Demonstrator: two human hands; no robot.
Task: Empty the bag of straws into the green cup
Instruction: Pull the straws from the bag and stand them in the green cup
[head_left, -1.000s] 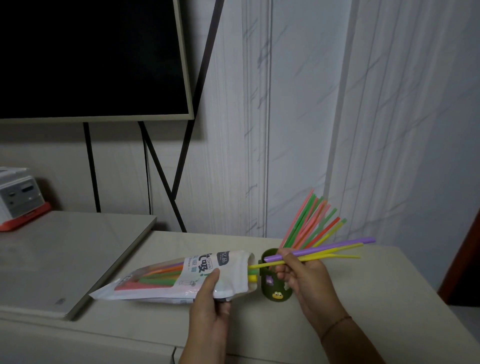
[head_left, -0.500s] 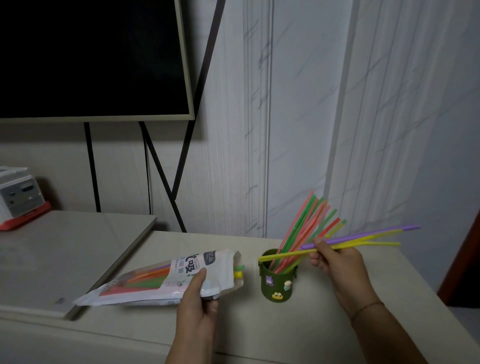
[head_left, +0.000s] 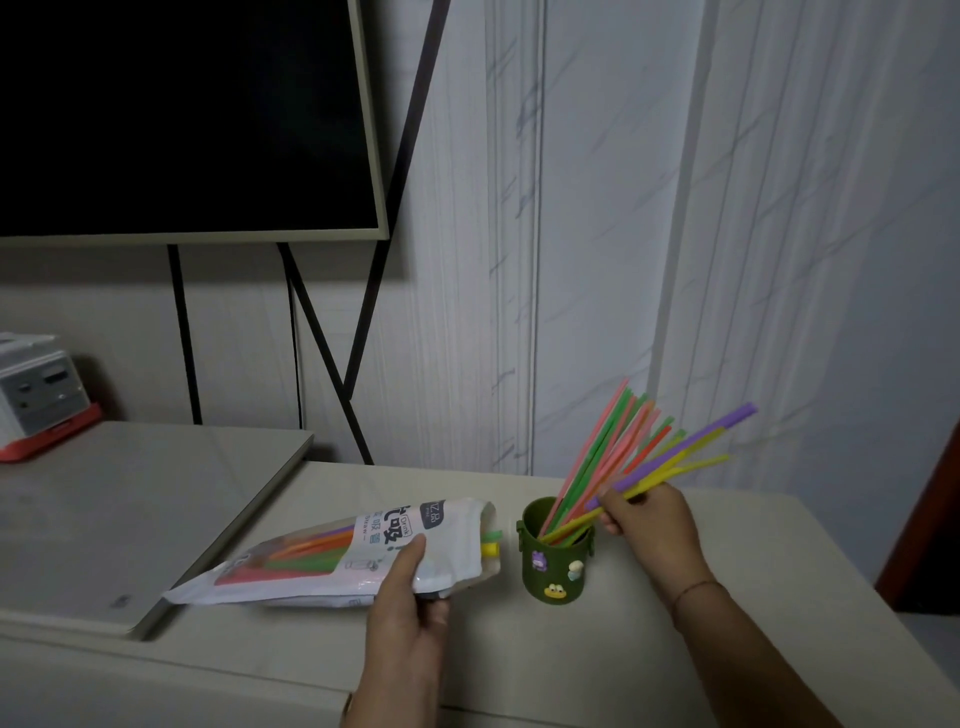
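Held straws (head_left: 675, 454) now in green cup (head_left: 556, 569)

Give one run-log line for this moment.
left hand: grips white plastic straw bag | right hand: pinches purple and yellow straws, ends in green round cup | bag: not empty

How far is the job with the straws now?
Done: many pink and green straws stand in the cup. In hand: the right hand pinches purple and yellow straws, lower ends at the cup's mouth. Left: the left hand holds the bag, and bagged straws lie inside.
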